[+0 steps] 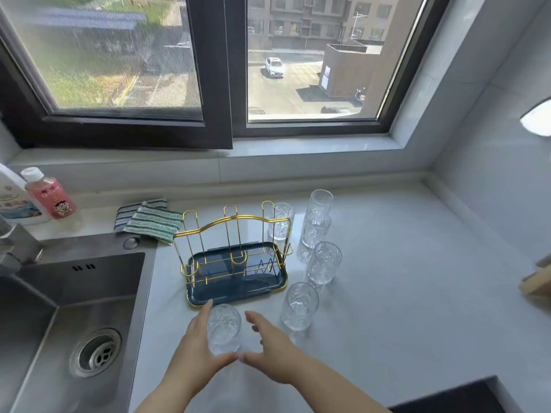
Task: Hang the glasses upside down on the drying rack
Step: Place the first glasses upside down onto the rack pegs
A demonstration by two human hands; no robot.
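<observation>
Between open hands [199,338], ribbed clear glass [224,329]

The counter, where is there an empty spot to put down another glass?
The counter is bare right of the row of glasses, out toward the wall. A smaller bare patch lies between the striped cloths and the drying rack. It is crowded along the rack's right side and at its front, where both hands surround one glass.

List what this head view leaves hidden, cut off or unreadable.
- Faucet: cut off by the left edge.
- Wooden object: cut off by the right edge; unidentifiable.
- Pink bottle label: too small to read.
- Farthest glass: partly behind the drying rack wires.
- Left hand grip on nearest glass: unclear.
</observation>
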